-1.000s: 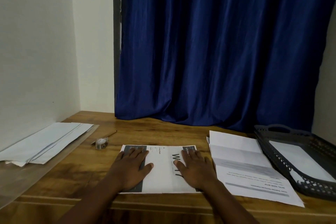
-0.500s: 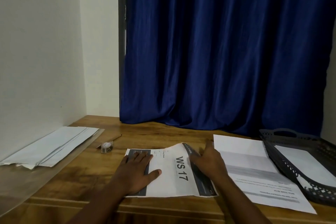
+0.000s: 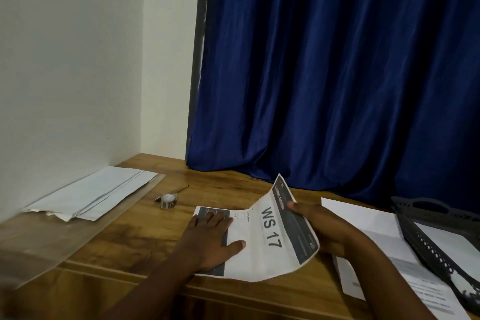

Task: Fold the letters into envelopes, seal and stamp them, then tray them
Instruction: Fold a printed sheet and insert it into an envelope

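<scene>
1. The left hand (image 3: 211, 238) lies flat, fingers straight, pinning the letter (image 3: 255, 239) to the desk (image 3: 124, 239)
2. The right hand (image 3: 320, 228), flat on the sheet a second ago, now pinches its right edge and has raised it, starting the fold
3. Envelopes (image 3: 96, 196) and tray (image 3: 439, 228) wait

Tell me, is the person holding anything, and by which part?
Yes: the right hand grips the WS 17 letter by its lifted right edge; the left hand presses its left part flat.
</scene>
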A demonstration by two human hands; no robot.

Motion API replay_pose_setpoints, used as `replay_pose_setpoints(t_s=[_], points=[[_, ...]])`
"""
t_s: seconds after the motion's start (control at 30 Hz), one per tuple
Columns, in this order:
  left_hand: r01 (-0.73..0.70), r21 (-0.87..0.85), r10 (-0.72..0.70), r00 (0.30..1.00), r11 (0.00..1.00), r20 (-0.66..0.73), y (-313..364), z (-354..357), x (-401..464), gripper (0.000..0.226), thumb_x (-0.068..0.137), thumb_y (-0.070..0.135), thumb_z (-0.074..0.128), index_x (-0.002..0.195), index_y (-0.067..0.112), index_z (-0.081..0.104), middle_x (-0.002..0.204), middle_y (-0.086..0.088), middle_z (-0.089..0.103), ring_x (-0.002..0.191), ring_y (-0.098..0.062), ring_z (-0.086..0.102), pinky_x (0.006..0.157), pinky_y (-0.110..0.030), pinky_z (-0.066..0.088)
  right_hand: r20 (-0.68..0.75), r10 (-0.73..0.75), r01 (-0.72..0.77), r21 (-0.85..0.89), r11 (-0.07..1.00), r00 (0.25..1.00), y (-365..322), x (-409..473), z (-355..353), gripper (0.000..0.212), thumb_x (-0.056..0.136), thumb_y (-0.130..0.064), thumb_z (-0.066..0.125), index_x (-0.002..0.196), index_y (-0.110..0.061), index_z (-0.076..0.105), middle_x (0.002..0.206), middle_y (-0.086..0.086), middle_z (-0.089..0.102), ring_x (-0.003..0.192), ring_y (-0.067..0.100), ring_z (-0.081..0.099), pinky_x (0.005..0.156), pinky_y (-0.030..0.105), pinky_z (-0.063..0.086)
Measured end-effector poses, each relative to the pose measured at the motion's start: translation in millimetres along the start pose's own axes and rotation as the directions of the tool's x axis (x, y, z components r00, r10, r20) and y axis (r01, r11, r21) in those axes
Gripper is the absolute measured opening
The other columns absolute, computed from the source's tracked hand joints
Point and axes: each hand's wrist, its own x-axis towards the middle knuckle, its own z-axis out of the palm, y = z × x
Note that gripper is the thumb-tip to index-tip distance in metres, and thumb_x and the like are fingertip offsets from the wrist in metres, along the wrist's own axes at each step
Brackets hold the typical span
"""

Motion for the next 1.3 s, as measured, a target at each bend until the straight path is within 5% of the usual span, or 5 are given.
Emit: replay_pose_setpoints(t_s=[0.27, 0.4, 0.6, 0.93, 1.3], points=[[-0.027, -0.243, 0.003, 0.995, 0.97, -0.098, -2, -5, -2, 0.1, 0.078, 0.094, 0.013, 0.159, 0.036, 0.022, 0.168, 0.008, 0.024, 0.156, -0.019, 0.02, 0.126, -0.051, 0.013, 0.147, -0.114, 0.098, 0.107, 0.989, 0.983, -22, 4, 39, 0.074, 0.094, -0.075, 0.031, 0.124, -0.013, 0.058, 0.117, 0.017, 0.075, 0.112, 0.032, 0.071, 0.102, 0.055, 0.051], [-0.048, -0.899, -0.324, 0.923, 0.434, -0.206, -14, -16, -6, 0.049, 0.105, 0.056, 0.037, 0.149, 0.034, 0.042, 0.145, 0.006, 0.052, 0.133, -0.018, 0.051, 0.105, -0.038, 0.038, 0.07, -0.249, 0.256, -0.112, 0.96, 0.966, -15, 13, 67, 0.047, 0.107, -0.046, 0.035, 0.102, -0.018, 0.073, 0.109, 0.003, 0.078, 0.11, 0.022, 0.07, 0.104, 0.044, 0.052], [-0.226, -0.947, -0.465, 0.88, -0.228, -0.098, -31, -25, -5, 0.038, 0.108, 0.04, 0.038, 0.137, 0.021, 0.055, 0.134, -0.004, 0.063, 0.116, -0.017, 0.062, 0.101, -0.038, 0.046, 0.195, -0.416, 0.441, -0.616, 0.652, 0.888, 20, 26, 81, 0.038, 0.097, -0.011, 0.053, 0.107, -0.04, 0.075, 0.141, -0.02, 0.058, 0.13, -0.007, 0.05, 0.115, 0.022, 0.038], [-0.371, -0.927, -0.597, 0.758, -0.061, -0.264, -32, -30, -11, 0.041, 0.11, 0.032, 0.031, 0.127, 0.014, 0.064, 0.123, -0.004, 0.071, 0.115, -0.022, 0.066, 0.097, -0.037, 0.05, 0.125, -0.463, 0.249, -0.944, 0.217, 0.877, 30, -2, 77, 0.045, 0.099, -0.058, 0.041, 0.14, -0.045, 0.054, 0.144, -0.015, 0.056, 0.134, 0.009, 0.045, 0.119, 0.038, 0.023], [-0.142, -0.241, 0.06, 0.946, 0.96, -0.319, -8, -1, -14, 0.057, 0.105, 0.055, 0.038, 0.158, 0.035, 0.032, 0.167, 0.012, 0.026, 0.155, -0.011, 0.017, 0.127, -0.037, 0.012, -0.033, -0.618, 0.2, -0.932, 0.303, 0.785, 23, -5, 105, 0.038, 0.099, -0.047, 0.043, 0.125, -0.033, 0.067, 0.124, -0.008, 0.067, 0.113, 0.01, 0.057, 0.104, 0.036, 0.044]])
